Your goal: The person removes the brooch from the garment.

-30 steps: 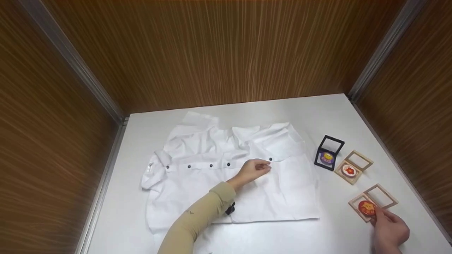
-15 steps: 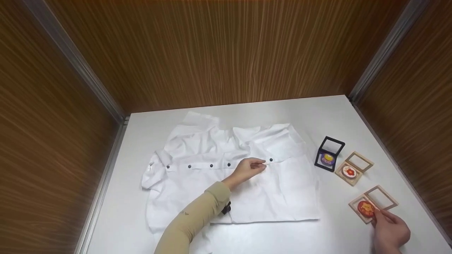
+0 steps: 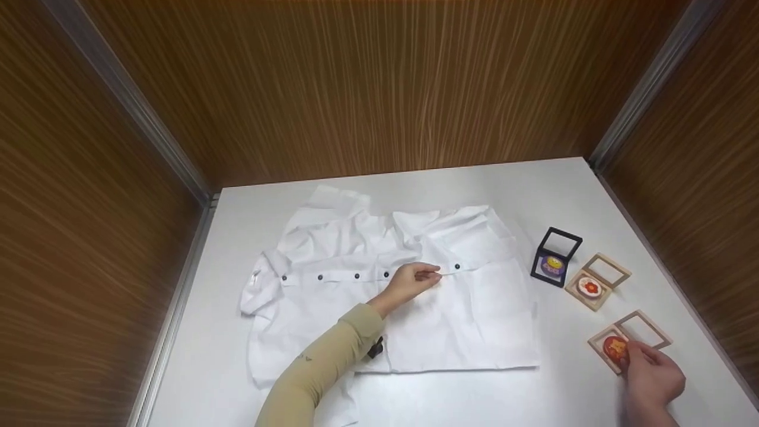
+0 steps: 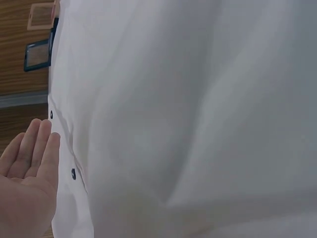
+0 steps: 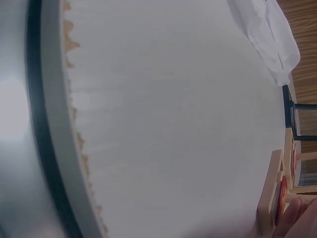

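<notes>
A white shirt (image 3: 492,326) with dark buttons (image 3: 357,276) lies spread and creased on the table. Over its button strip is my left hand (image 3: 409,281); the left wrist view shows the fingers (image 4: 48,161) extended, gripping nothing. At the lower right my right hand (image 3: 655,376) pinches the edge of a red round disc (image 3: 615,348) with a yellow design. That disc sits tilted in an opened wooden case (image 3: 600,357), its lid raised. In the right wrist view, fingertips (image 5: 293,213) reach the disc beside the case wall; the grip is partly cut off.
Behind that case stand another opened wooden case (image 3: 619,276) with a white disc (image 3: 589,287) bearing a red flower, and an opened black case (image 3: 548,282) with a purple and yellow disc (image 3: 553,265). Wood-grain panels (image 3: 379,89) enclose the white table (image 3: 569,367).
My left hand has slid left along the button strip, away from the rightmost button. My right hand stays at the red disc, which now looks more tilted.
</notes>
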A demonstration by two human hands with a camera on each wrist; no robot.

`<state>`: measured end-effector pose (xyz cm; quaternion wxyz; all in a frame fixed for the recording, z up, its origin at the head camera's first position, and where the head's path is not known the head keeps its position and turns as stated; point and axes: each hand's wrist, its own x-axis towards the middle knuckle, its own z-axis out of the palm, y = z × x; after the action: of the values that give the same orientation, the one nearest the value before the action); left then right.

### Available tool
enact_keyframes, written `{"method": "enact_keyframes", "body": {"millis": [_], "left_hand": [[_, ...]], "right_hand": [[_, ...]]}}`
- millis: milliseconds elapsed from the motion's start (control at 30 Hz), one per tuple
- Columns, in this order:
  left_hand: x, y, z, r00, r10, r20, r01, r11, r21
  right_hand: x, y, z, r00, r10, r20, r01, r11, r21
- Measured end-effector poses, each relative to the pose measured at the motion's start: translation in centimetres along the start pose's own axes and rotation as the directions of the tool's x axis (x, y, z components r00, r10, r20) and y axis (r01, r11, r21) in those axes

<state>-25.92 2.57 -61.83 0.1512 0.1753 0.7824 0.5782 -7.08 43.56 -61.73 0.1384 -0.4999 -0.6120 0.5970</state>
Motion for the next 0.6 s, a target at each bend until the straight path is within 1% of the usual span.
{"method": "enact_keyframes", "body": {"millis": [167, 300, 467, 600], "left_hand": [[-0.3, 0.1, -0.5, 1.000, -0.009, 0.003, 0.009, 1.000, -0.006], [-0.6, 0.1, -0.9, 1.000, -0.014, 0.003, 0.014, 1.000, 0.003], [-0.8, 0.1, -1.3, 1.000, -0.001, 0.001, 0.001, 1.000, 0.020], [-0.9, 0.0, -1.6, 1.000, 0.002, 0.003, -0.002, 1.000, 0.028]], "right_hand": [[-0.1, -0.6, 0.6, 0.998, -0.039, 0.058, 0.039, 0.999, 0.003], [-0.3, -1.2, 1.2, 0.991, -0.064, 0.119, 0.072, 0.996, -0.058], [-0.5, -2.4, 1.8, 0.975, -0.045, 0.220, 0.076, 0.988, -0.135], [-0.7, -3.2, 2.4, 0.962, -0.012, 0.273, 0.046, 0.992, -0.119]]}}
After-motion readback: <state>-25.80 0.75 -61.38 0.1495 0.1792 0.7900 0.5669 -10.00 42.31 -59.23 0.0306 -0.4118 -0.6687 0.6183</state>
